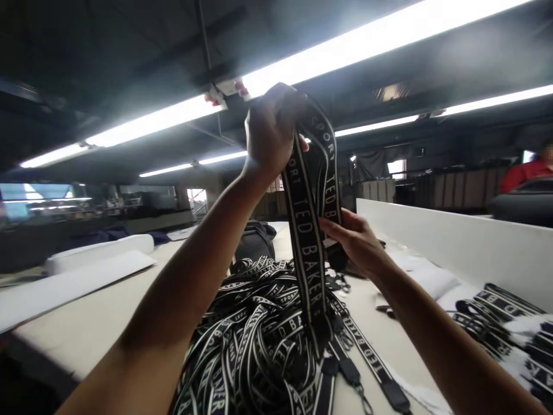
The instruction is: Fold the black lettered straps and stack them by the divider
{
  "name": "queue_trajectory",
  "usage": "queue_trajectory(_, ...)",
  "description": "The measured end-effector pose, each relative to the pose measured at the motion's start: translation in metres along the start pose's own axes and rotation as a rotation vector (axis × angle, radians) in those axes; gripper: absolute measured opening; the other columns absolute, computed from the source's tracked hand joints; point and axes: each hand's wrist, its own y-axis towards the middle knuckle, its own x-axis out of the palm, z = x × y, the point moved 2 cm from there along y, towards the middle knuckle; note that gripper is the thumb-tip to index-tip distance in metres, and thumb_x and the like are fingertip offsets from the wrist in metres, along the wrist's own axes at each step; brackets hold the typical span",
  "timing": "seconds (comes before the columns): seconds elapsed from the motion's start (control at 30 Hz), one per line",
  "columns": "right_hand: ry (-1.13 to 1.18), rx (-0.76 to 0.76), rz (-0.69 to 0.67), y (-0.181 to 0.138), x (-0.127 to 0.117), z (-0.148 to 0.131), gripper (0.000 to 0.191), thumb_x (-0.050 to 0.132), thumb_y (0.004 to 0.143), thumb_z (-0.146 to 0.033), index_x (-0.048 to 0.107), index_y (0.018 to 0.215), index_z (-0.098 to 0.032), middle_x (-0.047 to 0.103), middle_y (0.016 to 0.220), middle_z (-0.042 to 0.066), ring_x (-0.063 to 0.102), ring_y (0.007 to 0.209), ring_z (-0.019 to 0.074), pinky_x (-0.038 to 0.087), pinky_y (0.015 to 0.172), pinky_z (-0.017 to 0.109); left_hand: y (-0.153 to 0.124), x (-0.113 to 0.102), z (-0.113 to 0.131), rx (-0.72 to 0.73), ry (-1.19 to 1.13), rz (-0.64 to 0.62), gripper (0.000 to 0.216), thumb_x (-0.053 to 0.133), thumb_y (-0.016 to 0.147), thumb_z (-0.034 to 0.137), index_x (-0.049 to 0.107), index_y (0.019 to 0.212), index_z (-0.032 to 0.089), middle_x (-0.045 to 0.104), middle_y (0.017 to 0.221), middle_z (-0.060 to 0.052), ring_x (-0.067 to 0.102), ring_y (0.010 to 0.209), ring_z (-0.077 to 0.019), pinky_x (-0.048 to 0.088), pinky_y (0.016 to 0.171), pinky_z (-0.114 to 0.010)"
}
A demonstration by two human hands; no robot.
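Note:
My left hand (pixel 274 129) is raised high, its fingers closed around a black-and-white lettered strap (pixel 306 230) that hangs down in a loop. Lower and to the right, my right hand (pixel 352 239) pinches another stretch of the same strap between thumb and fingers. The strap's lower end comes down over a large tangled pile of matching straps (pixel 254 340) on the table. Metal clips (pixel 363 397) and black end tabs show at the right edge of the pile.
Bundled straps (pixel 488 328) lie at the right on the pale table (pixel 99 305). A low white partition (pixel 453 236) runs along the right side. Behind the pile sits a dark bag (pixel 257 239). White rolled material (pixel 101 253) lies at left. A person in red (pixel 525 173) is at far right.

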Motion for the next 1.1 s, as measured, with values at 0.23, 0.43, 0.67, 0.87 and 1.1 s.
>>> queue_trajectory(0.23, -0.177, 0.067, 0.125, -0.051, -0.056, -0.016, 0.039, 0.074, 0.076, -0.043, 0.066, 0.104, -0.016, 0.069, 0.081, 0.005, 0.062, 0.073, 0.0176, 0.049, 0.071, 0.033, -0.012, 0.046, 0.020, -0.511, -0.272, -0.128, 0.015, 0.071, 0.082, 0.019, 0.057, 0.078, 0.016, 0.058, 0.058, 0.002, 0.050, 0.041, -0.0065, 0.037, 0.042, -0.019)
queue_trajectory(0.43, -0.134, 0.288, 0.179, -0.130, -0.096, -0.006, 0.046, 0.077, 0.073, -0.047, 0.065, 0.108, -0.019, 0.066, 0.083, 0.003, 0.058, 0.075, 0.0163, 0.045, 0.072, 0.030, -0.063, 0.093, 0.033, -1.038, -0.705, -0.268, 0.008, 0.067, 0.084, 0.008, 0.059, 0.084, 0.011, 0.064, 0.066, -0.003, 0.059, 0.051, -0.0066, 0.050, 0.051, -0.015)
queue_trajectory(0.67, -0.012, 0.343, 0.231, -0.200, -0.118, -0.022, 0.042, 0.072, 0.080, -0.045, 0.066, 0.111, -0.018, 0.064, 0.076, 0.002, 0.057, 0.069, 0.0133, 0.044, 0.071, 0.029, -0.111, 0.146, 0.069, -1.234, -1.024, -0.528, 0.018, 0.062, 0.082, 0.000, 0.061, 0.098, 0.006, 0.070, 0.091, -0.014, 0.070, 0.068, -0.0140, 0.059, 0.066, -0.021)
queue_trajectory(0.87, -0.221, 0.233, 0.378, -0.223, -0.130, -0.037, 0.026, 0.067, 0.085, -0.042, 0.070, 0.083, -0.016, 0.063, 0.073, 0.001, 0.057, 0.070, 0.0136, 0.045, 0.073, 0.029, -0.115, 0.171, 0.089, -1.257, -1.279, -0.497, 0.049, 0.056, 0.075, -0.009, 0.052, 0.122, 0.004, 0.066, 0.109, -0.021, 0.071, 0.094, -0.0222, 0.059, 0.083, -0.024)
queue_trajectory(1.1, -0.019, 0.409, 0.400, -0.238, -0.117, -0.030, 0.035, 0.072, 0.079, -0.045, 0.069, 0.101, -0.018, 0.068, 0.085, 0.005, 0.055, 0.056, 0.0114, 0.045, 0.050, 0.025, -0.102, 0.197, 0.101, -1.109, -1.380, -0.312, 0.061, 0.047, 0.074, -0.011, 0.048, 0.131, 0.010, 0.055, 0.130, -0.015, 0.059, 0.119, -0.0263, 0.055, 0.095, -0.029)
